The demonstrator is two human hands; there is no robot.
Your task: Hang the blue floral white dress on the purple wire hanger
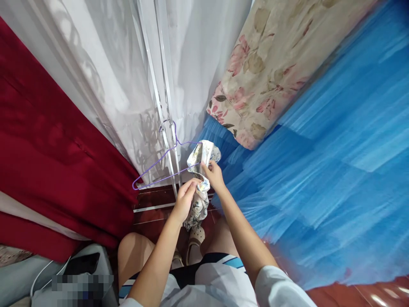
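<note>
Head view: the left hand has its grip pinched on the middle of a floral cloth, whose lower part hangs down toward the red tiled floor. The right hand, just beside it, pinches the upper part of the cloth, where one end of a purple wire hanger runs into the fabric. The hanger's hook sits by a white pole in front of a sheer white curtain. A red curtain hangs to the left, and blue netting spreads to the right.
</note>
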